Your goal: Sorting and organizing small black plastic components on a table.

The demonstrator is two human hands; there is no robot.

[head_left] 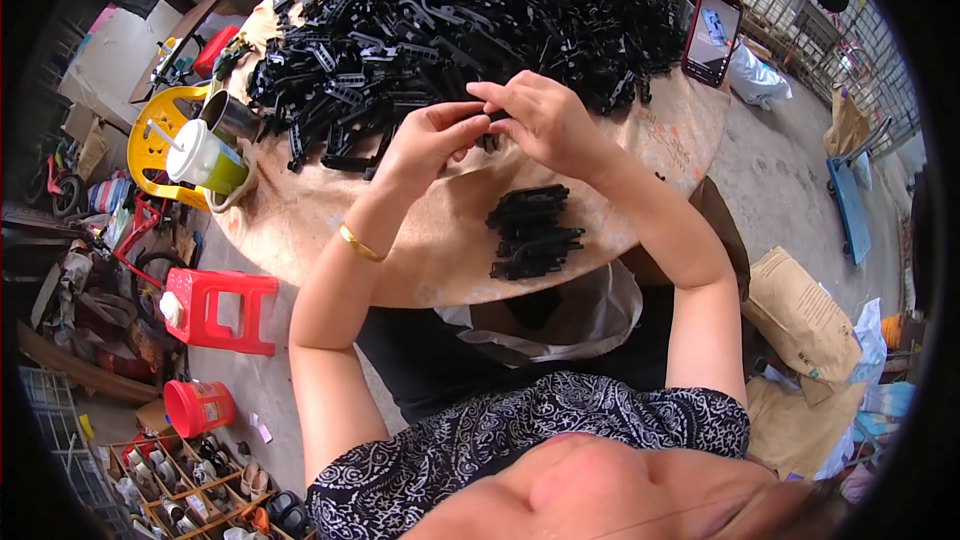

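My left hand [430,143] and my right hand [548,120] meet fingertip to fingertip over the round table, just in front of a big heap of black plastic parts [440,25]. Both pinch a small black plastic part [495,115], mostly covered by the fingers, so its exact shape is hidden. Closer to me on the cloth lies a neat stack of black plastic parts [535,232], laid side by side in two groups. The pale tablecloth [420,275] shows creases under my hands.
A phone [712,35] stands at the table's right edge. On the left are a drink cup [208,160], a yellow chair [150,155], a red stool [222,308] and a red bucket [198,407]. A white bag [590,315] hangs open below the table's front edge.
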